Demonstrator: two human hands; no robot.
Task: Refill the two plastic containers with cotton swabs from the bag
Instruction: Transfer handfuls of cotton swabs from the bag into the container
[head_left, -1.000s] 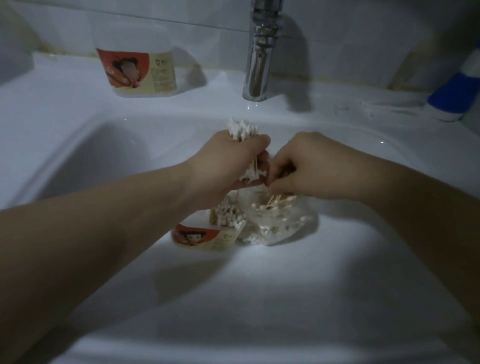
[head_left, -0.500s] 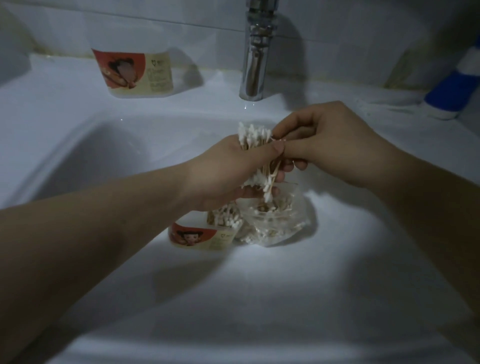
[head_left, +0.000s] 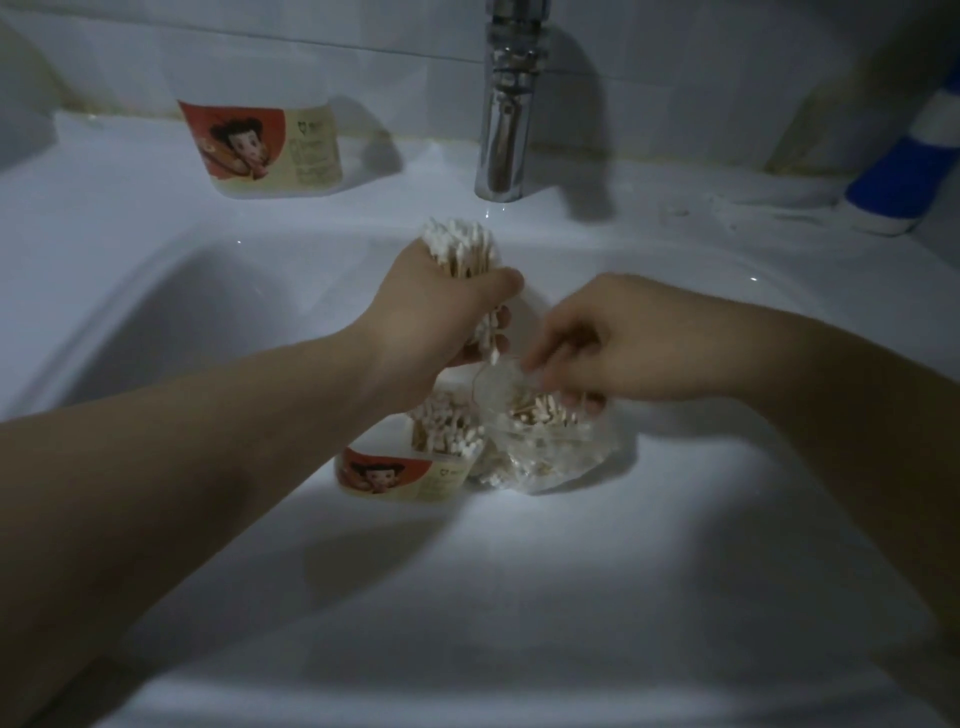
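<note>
1. Sink (head_left: 519, 597): the white basin is seen beneath both forearms, and everything for the task is carried by it.
2. Bag (head_left: 550, 452): clear plastic with loose swabs inside is laid at the basin's middle, touching the right side of the near container (head_left: 410, 475).
3. Containers: the near container is partly filled, with swabs showing at its open top. The second container (head_left: 265, 150) is left on the sink's back-left ledge, well apart.
4. Hands: the left hand (head_left: 441, 317) is clamped round a bundle. The right hand (head_left: 613, 343) is dipped into the bag's mouth with fingers curled. Blur hides whether swabs or film are pinched.
5. Bundle of cotton swabs (head_left: 457, 247): its long axis is held nearly upright, just above the near container. A straight lowering by the left hand, which is the nearer, is judged to be called for.
</note>
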